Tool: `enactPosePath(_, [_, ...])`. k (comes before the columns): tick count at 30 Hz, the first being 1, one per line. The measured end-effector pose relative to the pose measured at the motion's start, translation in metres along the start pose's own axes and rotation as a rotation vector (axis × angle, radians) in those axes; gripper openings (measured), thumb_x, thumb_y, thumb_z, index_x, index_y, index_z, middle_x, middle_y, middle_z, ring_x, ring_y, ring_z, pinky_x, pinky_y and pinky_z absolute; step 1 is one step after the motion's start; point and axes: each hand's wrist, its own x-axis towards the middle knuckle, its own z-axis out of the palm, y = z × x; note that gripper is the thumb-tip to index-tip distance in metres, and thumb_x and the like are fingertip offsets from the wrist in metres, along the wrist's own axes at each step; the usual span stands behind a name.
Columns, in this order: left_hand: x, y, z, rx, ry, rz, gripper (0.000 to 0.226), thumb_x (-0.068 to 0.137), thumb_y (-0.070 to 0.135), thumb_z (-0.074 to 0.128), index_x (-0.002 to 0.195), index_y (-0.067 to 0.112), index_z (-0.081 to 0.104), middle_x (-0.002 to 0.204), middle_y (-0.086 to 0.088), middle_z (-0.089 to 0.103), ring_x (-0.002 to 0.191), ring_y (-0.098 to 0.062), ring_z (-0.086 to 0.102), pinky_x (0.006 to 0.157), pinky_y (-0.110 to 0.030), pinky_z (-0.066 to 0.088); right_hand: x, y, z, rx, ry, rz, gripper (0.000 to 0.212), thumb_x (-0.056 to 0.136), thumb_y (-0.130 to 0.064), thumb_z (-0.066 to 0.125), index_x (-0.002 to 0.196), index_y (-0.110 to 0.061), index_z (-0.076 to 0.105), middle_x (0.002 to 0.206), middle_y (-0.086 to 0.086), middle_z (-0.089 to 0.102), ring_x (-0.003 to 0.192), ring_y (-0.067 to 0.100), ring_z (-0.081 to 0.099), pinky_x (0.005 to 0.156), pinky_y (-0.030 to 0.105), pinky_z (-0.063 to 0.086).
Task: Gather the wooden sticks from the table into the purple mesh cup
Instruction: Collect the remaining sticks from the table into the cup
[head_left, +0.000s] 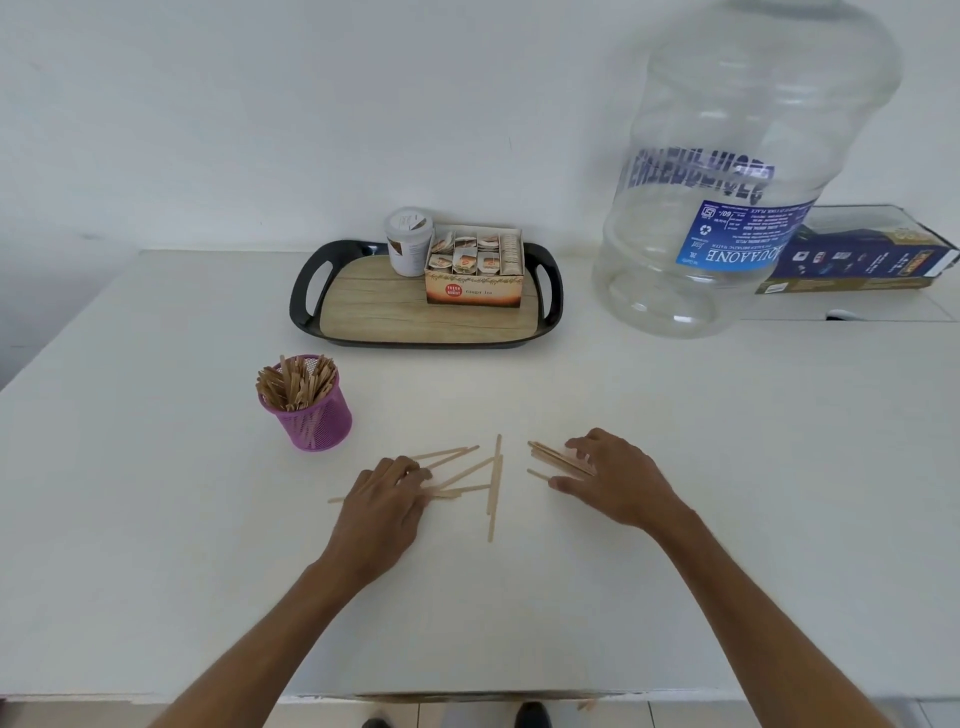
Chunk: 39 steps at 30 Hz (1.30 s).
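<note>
A purple mesh cup (314, 420) stands on the white table (156, 519), left of centre, holding several wooden sticks (293, 384). Several loose wooden sticks (494, 483) lie scattered on the table between my hands. My left hand (382, 506) rests flat over the left part of that scatter, fingers spread on the sticks. My right hand (613, 480) lies on a small bundle of sticks (550, 457), fingers curled over them against the table. Whether either hand has lifted any stick off the table is unclear.
A black tray (304, 291) with a wood-look base stands behind the cup, carrying a white tub (408, 241) and a box of tea bags (472, 270). A large clear water jug (727, 171) stands at back right, beside a dark blue box (862, 260). The table's front edge (467, 693) is near me.
</note>
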Motion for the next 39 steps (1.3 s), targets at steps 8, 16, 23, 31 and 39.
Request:
enactPosePath(8, [0.027, 0.003, -0.002, 0.128, -0.303, -0.162, 0.100, 0.076, 0.077, 0.019, 0.149, 0.010, 0.030, 0.155, -0.009, 0.030, 0.143, -0.026, 0.025, 0.112, -0.042, 0.026, -0.006, -0.020, 0.012, -0.057, 0.043, 0.026, 0.035, 0.091, -0.032, 0.058, 0.123, -0.019, 0.061, 0.112, 0.001, 0.059, 0.097, 0.027, 0.063, 0.081, 0.034, 0.050])
enactPosePath(16, [0.029, -0.005, 0.007, 0.117, -0.061, 0.059, 0.030, 0.089, 0.036, 0.062, 0.106, 0.014, 0.070, 0.102, -0.002, 0.064, 0.088, -0.023, 0.061, 0.073, -0.036, 0.048, 0.002, -0.062, 0.035, 0.044, 0.115, 0.009, 0.025, 0.096, -0.027, 0.052, 0.106, -0.010, 0.068, 0.103, 0.007, 0.062, 0.092, 0.028, 0.064, 0.078, 0.034, 0.050])
enactPosePath(23, [0.031, -0.006, 0.005, 0.079, -0.053, 0.034, 0.006, 0.084, 0.016, 0.072, 0.088, 0.012, 0.070, 0.094, -0.002, 0.064, 0.079, -0.023, 0.061, 0.060, -0.032, 0.045, 0.001, -0.097, 0.049, -0.050, 0.142, 0.048, 0.049, 0.094, -0.053, 0.053, 0.112, -0.008, 0.062, 0.113, 0.006, 0.057, 0.103, 0.026, 0.060, 0.083, 0.033, 0.045])
enactPosePath(31, [0.036, 0.001, 0.007, 0.115, -0.109, -0.024, 0.007, 0.087, 0.011, 0.067, 0.083, 0.010, 0.061, 0.086, -0.004, 0.059, 0.074, -0.021, 0.054, 0.057, -0.027, 0.035, 0.005, -0.103, 0.050, -0.048, 0.180, 0.053, 0.026, 0.101, -0.029, 0.047, 0.105, -0.010, 0.065, 0.108, 0.007, 0.060, 0.094, 0.026, 0.062, 0.067, 0.029, 0.037])
enactPosePath(39, [0.039, -0.005, 0.007, 0.161, -0.169, 0.053, 0.007, 0.093, 0.008, 0.057, 0.096, 0.006, 0.062, 0.095, -0.008, 0.057, 0.085, -0.024, 0.055, 0.054, -0.031, 0.041, 0.009, -0.102, 0.047, -0.094, 0.164, 0.089, 0.026, 0.100, -0.031, 0.051, 0.105, -0.010, 0.065, 0.109, 0.007, 0.064, 0.096, 0.025, 0.065, 0.070, 0.029, 0.040])
